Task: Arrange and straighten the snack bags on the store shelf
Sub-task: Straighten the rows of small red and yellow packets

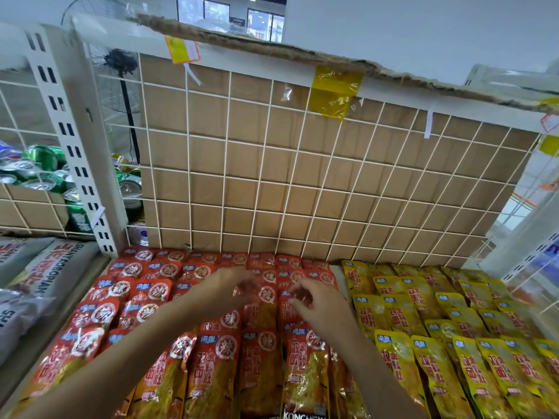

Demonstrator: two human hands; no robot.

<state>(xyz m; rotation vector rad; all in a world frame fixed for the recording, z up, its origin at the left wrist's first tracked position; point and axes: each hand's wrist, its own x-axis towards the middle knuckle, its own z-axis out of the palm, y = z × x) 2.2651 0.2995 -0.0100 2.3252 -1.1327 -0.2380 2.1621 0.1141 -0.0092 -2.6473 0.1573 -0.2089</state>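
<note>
Red snack bags (208, 361) lie in overlapping rows across the left and middle of the shelf. Yellow snack bags (447, 337) fill the right part. Both my hands hover over the middle rows of red bags, blurred by motion. My left hand (230, 285) reaches from the lower left, fingers loosely curled over a red bag (260, 309). My right hand (314, 300) is just to its right, fingers bent above a neighbouring red bag (287, 313). Whether either hand pinches a bag is unclear in the blur.
A white wire grid (302, 164) backed with cardboard closes the rear of the shelf. A white slotted upright (72, 137) stands at the left, with green drink cans (45, 173) behind it. Grey bags (39, 267) lie on the neighbouring shelf at the left.
</note>
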